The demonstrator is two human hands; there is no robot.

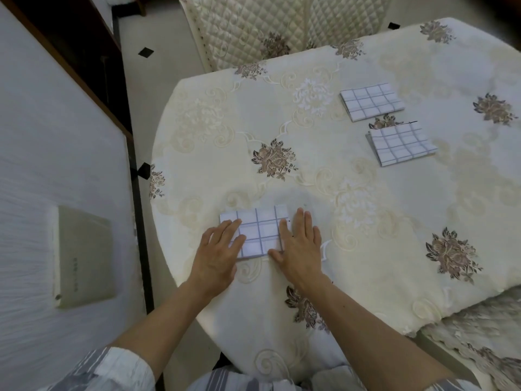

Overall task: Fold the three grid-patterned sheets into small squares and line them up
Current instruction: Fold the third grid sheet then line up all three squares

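A folded white sheet with a blue grid [259,232] lies near the table's front edge. My left hand [218,253] lies flat with spread fingers on its left part. My right hand [301,244] lies flat along its right edge, thumb at the sheet's lower right corner. Neither hand grips it. Two more folded grid sheets rest apart at the far right: one sheet [372,101] further back, the other sheet [401,146] closer to me, its edges slightly lifted.
The table [352,249] is round-fronted and covered with a cream floral cloth. A quilted chair [253,29] stands behind it, another seat [479,334] at the lower right. On the left is a white wall with a beige plate [83,258].
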